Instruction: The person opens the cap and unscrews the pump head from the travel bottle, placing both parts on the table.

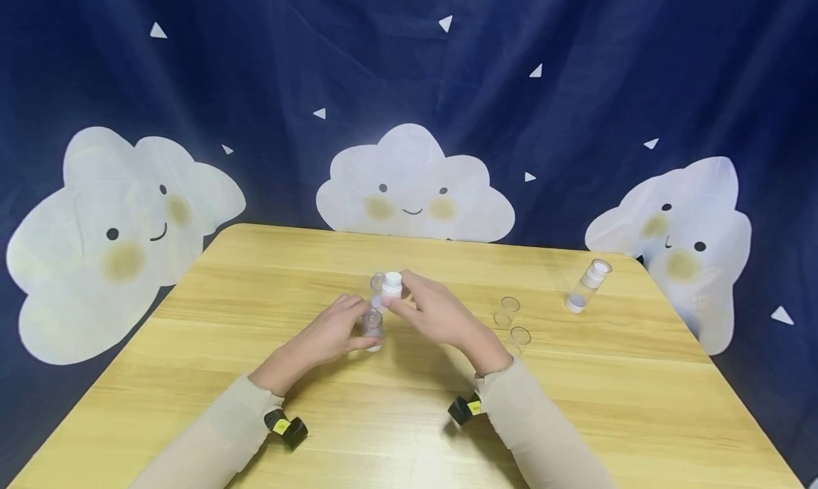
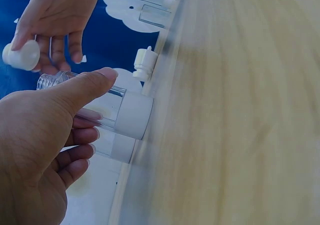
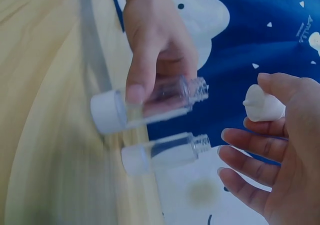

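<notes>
My left hand (image 1: 329,329) grips a clear bottle (image 2: 95,97) with a white base and an uncovered threaded neck. It is upright, at or just above the table; I cannot tell which. Between thumb and fingers, my right hand (image 1: 441,311) pinches a white pump top (image 3: 263,104), held up beside the bottle necks and apart from them. A second clear bottle (image 3: 172,154), also white-based and with a bare neck, stands just behind the first. Another white pump top (image 2: 145,62) rests on the table and is not visible in the head view.
Two clear caps (image 1: 510,306) stand on the wooden table (image 1: 383,418) to the right of my right hand. Farther right is a bottle (image 1: 586,286) with its white top and clear cap on. A blue curtain (image 1: 396,63) with clouds hangs behind the table's far edge.
</notes>
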A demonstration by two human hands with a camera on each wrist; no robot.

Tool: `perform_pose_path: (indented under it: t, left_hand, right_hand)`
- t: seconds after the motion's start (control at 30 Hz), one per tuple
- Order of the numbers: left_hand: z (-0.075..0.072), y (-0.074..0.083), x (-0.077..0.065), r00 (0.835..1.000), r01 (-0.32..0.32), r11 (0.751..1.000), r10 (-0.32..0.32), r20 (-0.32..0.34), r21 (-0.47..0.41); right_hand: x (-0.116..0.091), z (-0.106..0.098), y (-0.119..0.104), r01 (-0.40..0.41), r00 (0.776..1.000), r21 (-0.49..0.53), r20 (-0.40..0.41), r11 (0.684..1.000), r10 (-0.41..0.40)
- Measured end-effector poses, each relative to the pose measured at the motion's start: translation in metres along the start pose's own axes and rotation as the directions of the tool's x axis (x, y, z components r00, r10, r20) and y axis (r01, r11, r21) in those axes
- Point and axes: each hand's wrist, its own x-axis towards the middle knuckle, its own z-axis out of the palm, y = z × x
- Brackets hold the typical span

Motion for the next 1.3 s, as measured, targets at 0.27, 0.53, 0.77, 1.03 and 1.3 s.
perform_pose_path:
  t: [0.27, 0.53, 0.77, 1.03, 1.3]
  left_hand:
    - [0.001, 0.001, 0.001, 1.0, 0.011, 1.0, -0.011, 0.003, 0.012]
    - [0.001, -0.001, 0.001, 1.0, 0.0, 1.0, 0.0, -0.005, 0.022]
    - [0.001, -0.001, 0.0, 1.0, 0.009, 1.0, -0.009, 0.007, 0.019]
    - [0.001, 0.0, 0.0, 1.0, 0.013, 1.0, -0.014, 0.01, 0.025]
    - [-0.001, 0.002, 0.0, 1.0, 0.008, 1.0, -0.009, 0.012, 0.028]
  right_hand:
    - [-0.012, -0.01, 0.01, 0.008, 1.0, -0.124, -0.01, 0.992, -0.009]
    - [-0.024, -0.02, 0.016, 0.046, 0.999, -0.253, 0.025, 0.966, -0.041]
    - [-0.036, -0.025, 0.021, 0.088, 0.996, -0.374, 0.058, 0.923, -0.072]
    - [-0.044, -0.025, 0.028, 0.147, 0.988, -0.502, 0.106, 0.852, -0.108]
    - [-0.052, -0.023, 0.031, 0.154, 0.987, -0.595, 0.136, 0.789, -0.09]
